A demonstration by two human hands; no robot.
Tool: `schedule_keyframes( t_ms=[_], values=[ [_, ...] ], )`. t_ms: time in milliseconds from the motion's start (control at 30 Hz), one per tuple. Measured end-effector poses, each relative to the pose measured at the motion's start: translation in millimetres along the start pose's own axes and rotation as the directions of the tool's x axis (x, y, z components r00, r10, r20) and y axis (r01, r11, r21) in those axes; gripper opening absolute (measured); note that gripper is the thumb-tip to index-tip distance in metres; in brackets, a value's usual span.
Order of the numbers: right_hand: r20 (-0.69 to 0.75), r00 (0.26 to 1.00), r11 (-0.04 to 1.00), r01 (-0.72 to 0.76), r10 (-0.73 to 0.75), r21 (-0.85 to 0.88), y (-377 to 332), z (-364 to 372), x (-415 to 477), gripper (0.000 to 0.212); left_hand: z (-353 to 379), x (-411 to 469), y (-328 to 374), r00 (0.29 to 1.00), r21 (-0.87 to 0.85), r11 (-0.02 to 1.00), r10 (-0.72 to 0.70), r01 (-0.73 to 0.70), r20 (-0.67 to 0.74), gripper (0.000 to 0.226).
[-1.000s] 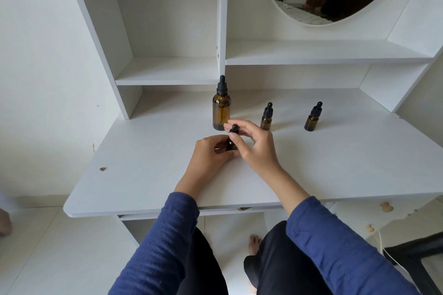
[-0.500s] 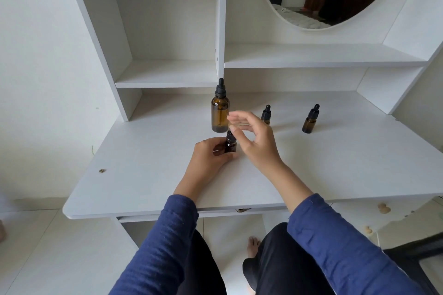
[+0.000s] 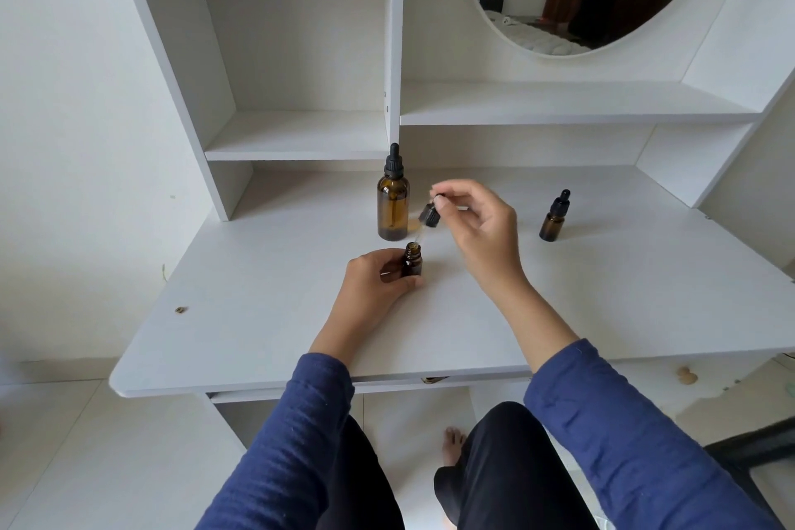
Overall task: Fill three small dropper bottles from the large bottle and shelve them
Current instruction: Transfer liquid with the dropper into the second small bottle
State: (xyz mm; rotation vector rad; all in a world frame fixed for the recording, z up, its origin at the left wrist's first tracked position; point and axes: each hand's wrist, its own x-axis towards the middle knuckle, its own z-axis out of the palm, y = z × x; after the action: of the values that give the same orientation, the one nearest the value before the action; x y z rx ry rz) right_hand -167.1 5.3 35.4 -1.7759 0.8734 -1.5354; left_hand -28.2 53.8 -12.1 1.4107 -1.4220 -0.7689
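Your left hand point(image 3: 378, 284) grips the open small bottle point(image 3: 412, 265); your right hand's point(image 3: 477, 228) fingers pinch its dropper cap point(image 3: 430, 214), whose tilted pipette may drip onto the surface point(image 3: 266, 314).

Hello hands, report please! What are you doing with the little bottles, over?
Left hand steadies open small bottle on desk. Right hand holds its dropper cap lifted, tilted. Large bottle capped. Nothing in the way.
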Motion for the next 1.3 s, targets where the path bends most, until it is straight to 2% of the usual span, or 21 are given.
schedule_keyframes(
  t_ms=[100, 200, 300, 433, 567, 667, 900, 1167, 1300],
  values=[
    [-0.165, 0.984, 0.99, -0.051, 0.073, 0.13, 1.3, -16.6, 4.8, 0.013, 0.0, -0.5, 0.0, 1.0, 0.014, 1.0, -0.011, 0.011, -0.002, 0.027],
    [-0.326, 0.932, 0.975, -0.094, 0.157, 0.202, 12.7, -38.0, 3.2, 0.012, -0.3, -0.4, -0.5, 1.0, 0.016, 1.0, -0.008, 0.008, -0.001, 0.025],
    [-0.403, 0.875, 0.951, -0.172, 0.267, 0.256, 27.2, -54.6, -7.2, 0.013, -0.4, -0.2, -1.4, 1.0, 0.003, 1.0, -0.009, 0.009, -0.003, 0.025],
    [-0.323, 0.852, 0.904, -0.336, 0.411, 0.265, 43.2, -61.4, -24.0, 0.014, -0.1, -0.2, -1.1, 1.0, -0.003, 1.0, -0.008, 0.008, -0.006, 0.024],
    [-0.232, 0.876, 0.907, -0.407, 0.422, 0.112, 48.6, -59.5, -29.6, 0.015, 0.2, -0.2, -1.1, 1.0, 0.016, 1.0, 0.005, -0.005, -0.012, 0.023],
    [-0.154, 0.913, 0.92, -0.389, 0.378, -0.049, 48.8, -57.0, -29.7, 0.014, 0.3, -0.1, -1.4, 1.0, 0.044, 0.999, 0.003, -0.003, -0.017, 0.026],
    [-0.041, 0.927, 0.914, -0.373, 0.372, -0.158, 50.0, -51.5, -31.4, 0.019, 0.9, -0.3, -1.4, 1.0, 0.026, 1.0, 0.0, 0.0, -0.017, 0.03],
    [-0.035, 0.939, 0.926, -0.342, 0.341, -0.162, 46.0, -48.8, -31.8, 0.016, 0.5, 0.3, -2.2, 1.0, 0.042, 0.999, -0.008, 0.008, -0.014, 0.032],
    [-0.126, 0.974, 0.967, -0.207, 0.189, -0.15, 33.5, -41.2, -24.5, 0.007, 0.6, 0.4, -4.5, 1.0, 0.016, 1.0, -0.017, 0.017, -0.011, 0.03]
  ],
)
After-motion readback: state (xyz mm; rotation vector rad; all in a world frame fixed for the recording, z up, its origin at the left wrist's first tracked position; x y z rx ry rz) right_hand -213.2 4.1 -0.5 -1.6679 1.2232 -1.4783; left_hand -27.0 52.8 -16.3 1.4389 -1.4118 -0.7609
